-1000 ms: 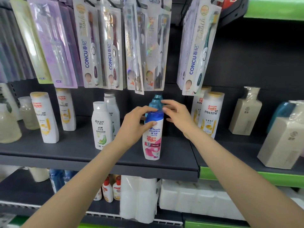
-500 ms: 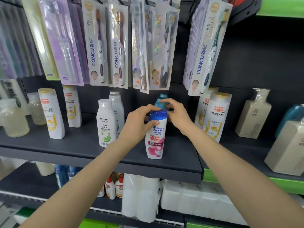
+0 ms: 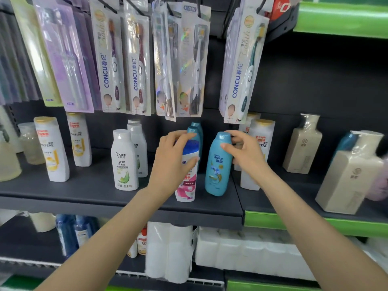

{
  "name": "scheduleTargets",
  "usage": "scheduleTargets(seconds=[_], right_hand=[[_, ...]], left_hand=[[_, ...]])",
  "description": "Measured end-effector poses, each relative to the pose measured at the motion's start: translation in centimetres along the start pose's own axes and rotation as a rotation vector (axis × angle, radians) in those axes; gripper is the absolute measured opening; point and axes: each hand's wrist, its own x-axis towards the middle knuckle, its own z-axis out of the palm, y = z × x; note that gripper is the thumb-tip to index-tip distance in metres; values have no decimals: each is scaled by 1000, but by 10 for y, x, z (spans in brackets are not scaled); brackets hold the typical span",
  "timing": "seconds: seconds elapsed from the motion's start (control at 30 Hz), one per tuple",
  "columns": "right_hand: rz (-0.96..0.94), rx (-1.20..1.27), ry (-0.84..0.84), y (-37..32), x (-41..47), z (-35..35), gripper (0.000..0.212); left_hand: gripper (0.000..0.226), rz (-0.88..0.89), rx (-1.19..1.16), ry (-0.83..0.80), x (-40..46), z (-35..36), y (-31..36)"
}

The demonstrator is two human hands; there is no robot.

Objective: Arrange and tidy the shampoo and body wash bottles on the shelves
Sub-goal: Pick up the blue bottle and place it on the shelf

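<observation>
Dark grey metal shelf board (image 3: 63,192) — the landmark — spans the left and centre. Behind it stands a matt black back panel (image 3: 315,85). Above it hang clear-fronted blister packs of toothbrushes (image 3: 134,59) on black hooks. To its right, bright green shelf edging (image 3: 294,221) trims the adjoining bay; another green strip (image 3: 340,19) runs higher up. Below it sit white plastic-wrapped paper rolls (image 3: 168,248).

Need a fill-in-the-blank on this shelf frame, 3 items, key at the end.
1. The right hand grips a ____ Rejoice bottle.
2. The left hand holds the bottle with the blue cap and ____ base.
3. Packs hanging above the shelf hold ____.

Missing words: teal; pink; toothbrushes
</observation>
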Motion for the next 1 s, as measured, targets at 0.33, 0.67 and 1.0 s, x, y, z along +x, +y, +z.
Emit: scheduleTargets(seconds=[0.33, 0.67, 1.0], right_hand=[[207, 322, 100, -7, -32, -18, 15], [245, 517, 16, -5, -45, -16, 19], [226, 479, -95, -11, -45, -12, 29]], left_hand=[[87, -15, -221, -390, -19, 22, 41], [92, -233, -495, -387, -21, 17, 50], [46, -446, -1073, -507, -26, -5, 44]])
